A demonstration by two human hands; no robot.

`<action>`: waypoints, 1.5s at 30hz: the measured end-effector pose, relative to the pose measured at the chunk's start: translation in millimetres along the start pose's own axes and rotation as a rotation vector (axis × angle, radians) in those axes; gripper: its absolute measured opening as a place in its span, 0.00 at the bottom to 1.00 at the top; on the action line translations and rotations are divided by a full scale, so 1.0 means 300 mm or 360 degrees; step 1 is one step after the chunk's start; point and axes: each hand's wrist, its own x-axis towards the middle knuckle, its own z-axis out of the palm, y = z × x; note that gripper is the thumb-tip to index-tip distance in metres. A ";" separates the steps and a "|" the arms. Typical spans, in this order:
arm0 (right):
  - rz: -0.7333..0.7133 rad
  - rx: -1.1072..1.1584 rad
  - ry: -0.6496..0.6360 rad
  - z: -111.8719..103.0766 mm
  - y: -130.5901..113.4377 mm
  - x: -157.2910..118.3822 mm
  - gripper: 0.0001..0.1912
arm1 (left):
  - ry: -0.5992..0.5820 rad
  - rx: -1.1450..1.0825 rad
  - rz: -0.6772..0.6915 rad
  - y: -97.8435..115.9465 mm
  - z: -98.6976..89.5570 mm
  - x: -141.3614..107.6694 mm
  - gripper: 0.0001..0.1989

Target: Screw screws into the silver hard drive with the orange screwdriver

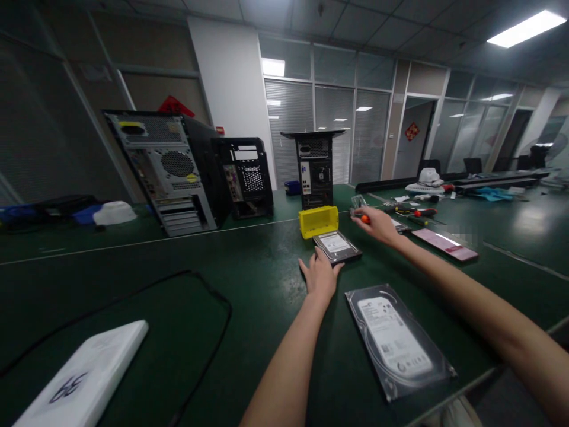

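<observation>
My left hand rests with fingers spread at the near edge of a hard drive, fingertips against it. That drive lies label up, touching an open yellow plastic box that stands on its side behind it. My right hand is closed on an orange-handled tool, mostly hidden by the fingers. Just beyond that hand is a small clear plastic container. Between my forearms lies a larger hard drive with a white label, near the table's front edge.
Several computer cases stand along the back. A pink phone lies at right, with screwdrivers behind it. A black cable curves across the left side, near a white block marked with black writing.
</observation>
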 end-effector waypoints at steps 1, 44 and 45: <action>0.0100 0.0241 0.0206 -0.018 0.012 0.042 0.16 | 0.0000 -0.0007 0.0002 0.000 0.000 0.000 0.35; 0.0442 0.2024 0.0428 0.152 -0.042 0.212 0.18 | 0.0037 -0.0049 -0.0008 -0.007 0.021 -0.011 0.36; 0.0437 0.2028 0.0428 0.153 -0.039 0.211 0.18 | 0.0039 -0.0046 -0.0008 -0.007 0.021 -0.011 0.37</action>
